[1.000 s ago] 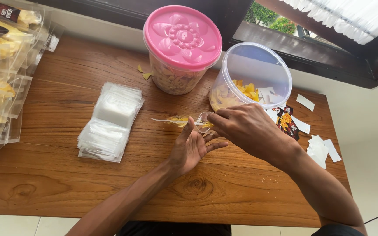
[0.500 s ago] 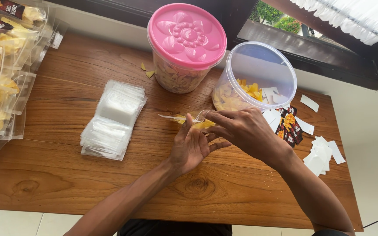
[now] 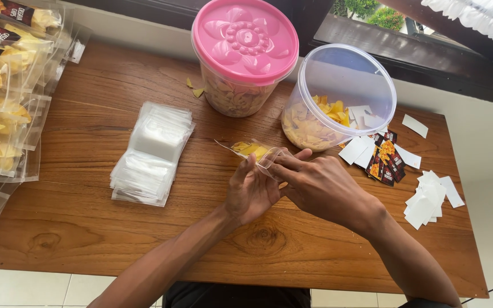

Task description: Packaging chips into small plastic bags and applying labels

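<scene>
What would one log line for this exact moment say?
left hand: holds clear pouch of yellow chips | right hand: pinches pouch's open end | nearby: open clear tub, pink-lidded tub, empty pouch stack

From my head view, even daylight enters through the dark-framed window [image 3: 429, 34] at upper right. The white curtain [image 3: 475, 17] is overexposed. The brown wooden table [image 3: 87, 217] is bright, with soft short shadows. I see glare on the round pink plastic lid [image 3: 245, 39]. Focus is sharp; edges bow slightly.
</scene>
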